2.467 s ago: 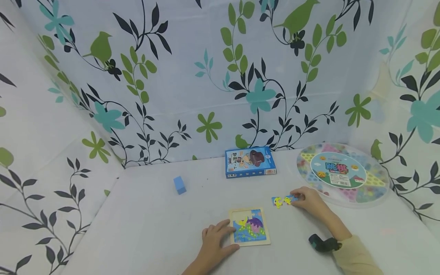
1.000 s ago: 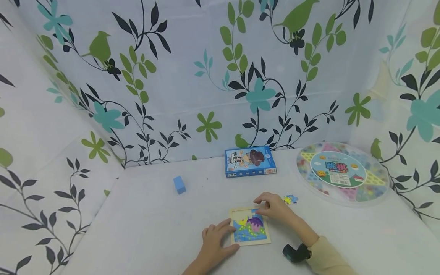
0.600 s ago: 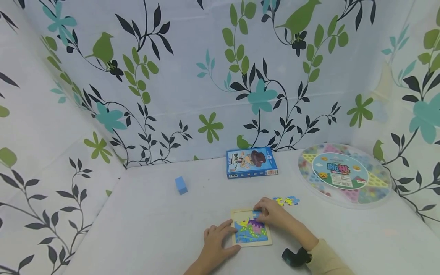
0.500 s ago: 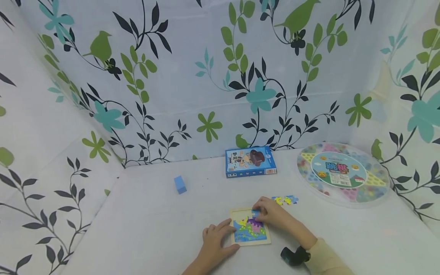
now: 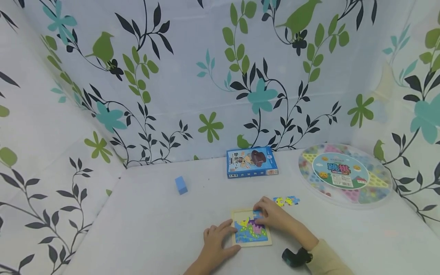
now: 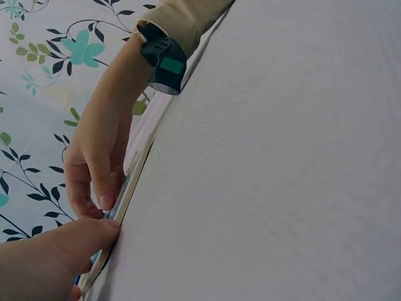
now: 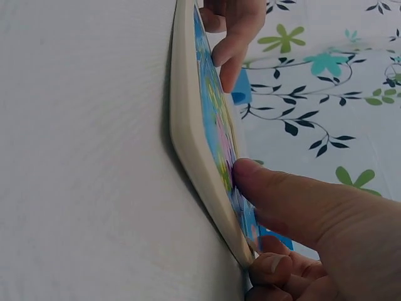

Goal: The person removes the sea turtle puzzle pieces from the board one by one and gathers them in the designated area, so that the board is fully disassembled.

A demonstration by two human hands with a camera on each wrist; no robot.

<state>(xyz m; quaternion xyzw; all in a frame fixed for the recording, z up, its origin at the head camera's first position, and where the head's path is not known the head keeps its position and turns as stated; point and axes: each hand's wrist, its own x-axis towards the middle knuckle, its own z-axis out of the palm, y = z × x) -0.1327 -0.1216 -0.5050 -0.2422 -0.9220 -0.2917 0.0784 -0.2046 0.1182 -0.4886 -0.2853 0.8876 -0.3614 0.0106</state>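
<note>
A small square jigsaw puzzle [image 5: 252, 236] in a pale wooden tray lies on the white table, its picture showing a purple and yellow creature on blue. Bare wood shows at its top left. My left hand [image 5: 218, 242] holds the tray's left side, fingers at the left edge and thumb at the lower corner. At the upper right, my right hand [image 5: 273, 215] grips the puzzle. In the right wrist view its thumb [image 7: 276, 188] presses on the picture and its curled fingers lie at the tray's outer edge. Two loose jigsaw pieces [image 5: 292, 200] lie just beyond that hand.
A blue game box [image 5: 252, 162] lies at the back near the patterned cloth. To the right is a large round Chinese checkers set [image 5: 343, 172] under clear plastic. A small blue block [image 5: 180, 185] stands left of centre.
My right hand has left the loose pieces and come left to the tray's upper right, where it has stayed over the last half second. My left hand has stayed on the tray.
</note>
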